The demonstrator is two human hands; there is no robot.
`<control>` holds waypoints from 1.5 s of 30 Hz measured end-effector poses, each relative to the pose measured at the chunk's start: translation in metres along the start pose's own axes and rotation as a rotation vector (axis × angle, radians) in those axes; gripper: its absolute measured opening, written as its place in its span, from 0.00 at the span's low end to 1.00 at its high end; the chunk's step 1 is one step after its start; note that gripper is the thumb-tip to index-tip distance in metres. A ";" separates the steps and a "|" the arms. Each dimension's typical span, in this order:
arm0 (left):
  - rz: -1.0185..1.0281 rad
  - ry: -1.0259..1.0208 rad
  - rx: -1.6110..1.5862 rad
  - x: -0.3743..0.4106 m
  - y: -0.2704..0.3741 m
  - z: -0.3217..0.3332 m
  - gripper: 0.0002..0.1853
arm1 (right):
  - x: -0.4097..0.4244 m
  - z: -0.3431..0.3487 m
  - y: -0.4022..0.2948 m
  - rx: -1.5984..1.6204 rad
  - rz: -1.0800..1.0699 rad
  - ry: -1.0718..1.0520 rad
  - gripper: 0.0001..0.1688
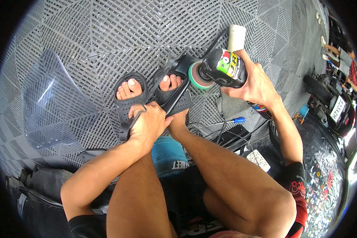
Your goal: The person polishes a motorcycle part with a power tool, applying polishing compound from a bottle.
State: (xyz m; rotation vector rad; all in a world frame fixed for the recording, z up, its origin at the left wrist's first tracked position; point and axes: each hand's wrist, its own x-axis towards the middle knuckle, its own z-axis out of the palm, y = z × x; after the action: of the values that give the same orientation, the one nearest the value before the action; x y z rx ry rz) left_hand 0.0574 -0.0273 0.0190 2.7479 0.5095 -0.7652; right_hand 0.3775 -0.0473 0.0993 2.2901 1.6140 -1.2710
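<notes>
Before me, between my sandalled feet, my left hand [148, 122] grips a black plastic frame part [177, 96] by its lower end. The part slants up and to the right over my sandals. My right hand [254, 86] is closed around the head of a black power sander or polisher [224, 68] that bears bright stickers. Its round pad [198, 76], brownish with a green rim, is against or very close to the part's upper section. The sander's body runs down behind my right wrist. Whether the pad spins cannot be told.
A clear plastic windscreen [58, 104] lies left on the grey grid floor. At right are a whitish roll [236, 37], a grey cloth [233, 105], a blue-handled screwdriver [239, 120], cables and a white power strip [258, 160]. A motorcycle [330, 98] and a person [345, 62] are far right.
</notes>
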 end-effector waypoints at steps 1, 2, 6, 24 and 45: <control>0.000 0.009 0.002 0.001 0.000 0.002 0.34 | 0.000 0.004 0.003 0.015 -0.011 0.027 0.51; -0.031 0.000 -0.001 0.003 0.002 0.004 0.34 | -0.002 0.008 0.005 0.031 -0.021 0.053 0.52; -0.032 0.026 -0.021 0.002 0.001 0.009 0.34 | -0.001 0.010 -0.002 0.042 -0.033 0.016 0.53; -0.035 0.068 -0.054 0.000 0.001 0.010 0.35 | 0.014 0.011 -0.019 -0.062 -0.052 0.078 0.49; 0.006 0.048 -0.035 0.001 -0.003 0.005 0.35 | 0.022 0.006 -0.019 -0.055 -0.115 0.053 0.47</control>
State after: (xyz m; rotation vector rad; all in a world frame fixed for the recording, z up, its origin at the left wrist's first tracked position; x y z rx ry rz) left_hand 0.0547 -0.0259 0.0138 2.7398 0.5195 -0.6840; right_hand 0.3608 -0.0251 0.0881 2.2469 1.7989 -1.1814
